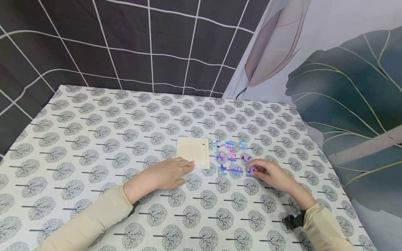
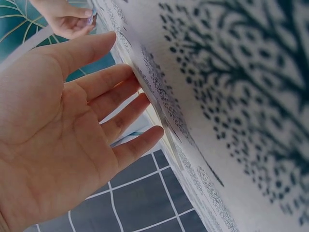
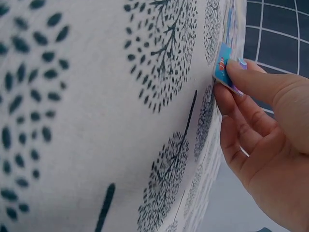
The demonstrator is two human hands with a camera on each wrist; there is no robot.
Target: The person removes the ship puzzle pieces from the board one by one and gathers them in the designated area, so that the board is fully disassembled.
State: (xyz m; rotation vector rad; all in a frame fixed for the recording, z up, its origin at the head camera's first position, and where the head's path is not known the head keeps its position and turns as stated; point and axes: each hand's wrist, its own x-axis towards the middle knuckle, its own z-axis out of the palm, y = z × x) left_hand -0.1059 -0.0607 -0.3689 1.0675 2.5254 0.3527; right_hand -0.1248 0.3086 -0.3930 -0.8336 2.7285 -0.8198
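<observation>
My left hand [image 1: 172, 173] rests with its fingers fairly straight at the lower left edge of a pale, square puzzle tray [image 1: 192, 152]. In the left wrist view its palm is bare and its fingertips touch the tray's edge. Between thumb and fingers, my right hand [image 1: 272, 173] pinches a jigsaw piece [image 3: 223, 65], blue and purple with a small orange mark, tilted up at the tabletop. Other jigsaw pieces [image 1: 231, 155] in pink, purple and blue lie apart in rough rows between the tray and my right hand.
A white tablecloth [image 1: 176, 216] with a tree print covers the table. Behind stands a dark curtain [image 1: 125, 38] with white grid lines. A light curtain [image 1: 329, 90] with large leaf prints hangs on the right.
</observation>
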